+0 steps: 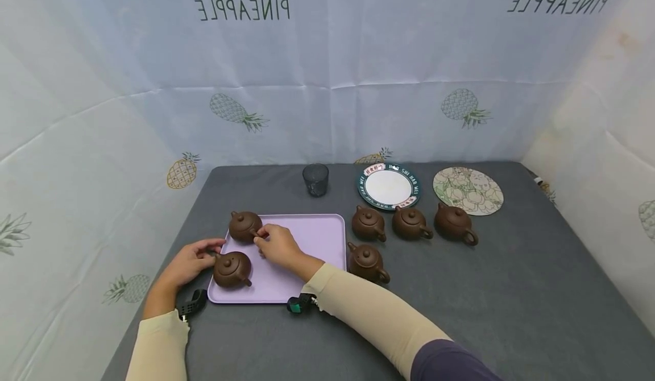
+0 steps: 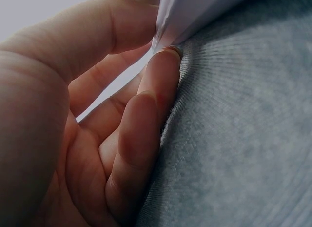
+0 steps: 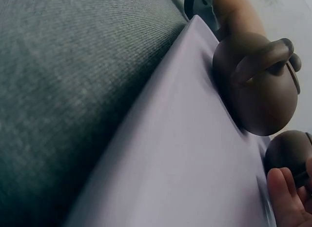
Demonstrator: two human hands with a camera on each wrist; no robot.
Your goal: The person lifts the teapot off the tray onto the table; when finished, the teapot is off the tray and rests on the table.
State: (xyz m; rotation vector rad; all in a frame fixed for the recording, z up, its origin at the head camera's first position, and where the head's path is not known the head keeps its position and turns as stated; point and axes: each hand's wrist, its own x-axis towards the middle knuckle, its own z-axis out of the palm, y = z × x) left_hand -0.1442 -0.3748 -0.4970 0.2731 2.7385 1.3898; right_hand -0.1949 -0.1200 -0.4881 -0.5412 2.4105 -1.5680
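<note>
In the head view, my right hand pinches the handle of the rear brown teapot on the lilac tray. The right wrist view shows its fingers at that teapot, most of the hand cut off. A second brown teapot sits on the tray's front left, handle toward the front right. At the left edge of the tray my left hand has its thumb beside this teapot's spout. Its thumb and fingers grip the tray's rim, the lower fingers curled against the grey cloth.
Right of the tray stand several more brown teapots, one close by its edge. Behind them lie a green-rimmed plate and a round floral mat. A dark glass stands behind the tray. Pineapple-print curtains enclose the grey-covered table.
</note>
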